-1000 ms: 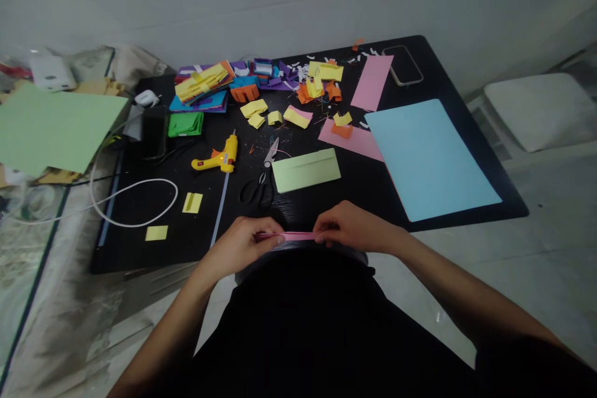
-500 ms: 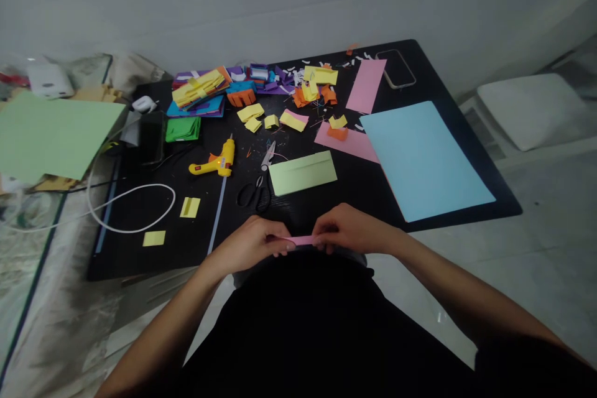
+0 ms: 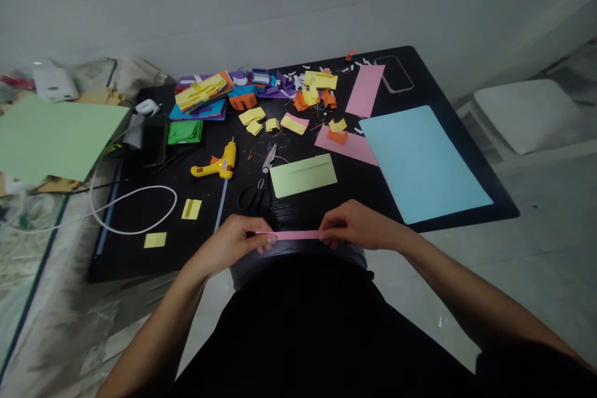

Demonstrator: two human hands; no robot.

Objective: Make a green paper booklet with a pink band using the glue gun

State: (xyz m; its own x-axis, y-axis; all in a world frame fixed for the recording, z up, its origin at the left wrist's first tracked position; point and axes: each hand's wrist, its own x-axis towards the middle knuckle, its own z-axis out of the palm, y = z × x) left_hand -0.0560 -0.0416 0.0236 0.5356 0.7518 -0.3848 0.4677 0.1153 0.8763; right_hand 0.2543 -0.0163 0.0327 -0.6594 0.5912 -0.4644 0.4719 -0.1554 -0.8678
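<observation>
Here, the left hand and right hand each pinch a pink paper strip near opposite ends, at the lower centre of the frame. Hold the strip level, pull evenly, and grip lightly to avoid buckling or tearing.

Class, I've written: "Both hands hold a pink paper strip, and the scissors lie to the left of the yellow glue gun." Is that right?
Not quite: the head view shows the scissors to the right of the yellow glue gun. The left hand and right hand do hold a pink paper strip.
</observation>
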